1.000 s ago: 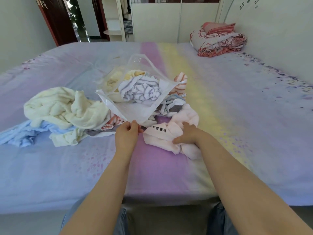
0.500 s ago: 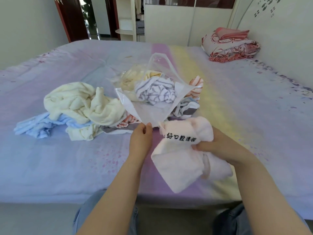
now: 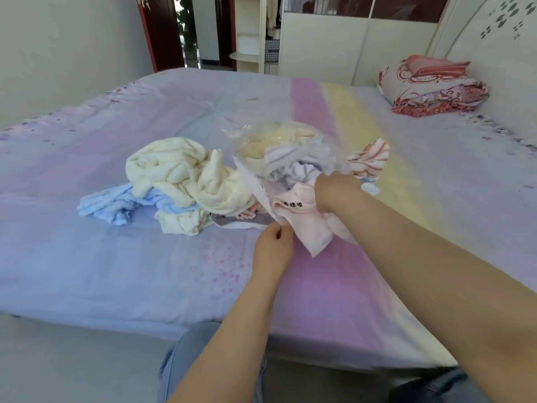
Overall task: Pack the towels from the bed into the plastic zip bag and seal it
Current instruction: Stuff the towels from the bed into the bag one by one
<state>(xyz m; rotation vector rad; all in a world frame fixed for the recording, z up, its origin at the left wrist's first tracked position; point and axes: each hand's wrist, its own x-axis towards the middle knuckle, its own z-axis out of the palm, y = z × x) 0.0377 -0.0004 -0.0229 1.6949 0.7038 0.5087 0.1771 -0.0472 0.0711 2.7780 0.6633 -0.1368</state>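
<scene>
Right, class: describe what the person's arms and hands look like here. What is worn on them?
Both forearms are bare, with no sleeves in view. The left hand and right hand wear no gloves; no rings, watch or bracelets are visible.

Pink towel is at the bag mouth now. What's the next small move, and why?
Probably push the pale pink towel with black lettering deeper into the clear plastic zip bag. The right hand grips it at the opening, but much of it hangs outside, while the left hand pinches the bag's near edge.

Pale walls, wardrobe (image 3: 325, 39) w/ shelves, dark doorway (image 3: 162, 30).
</scene>
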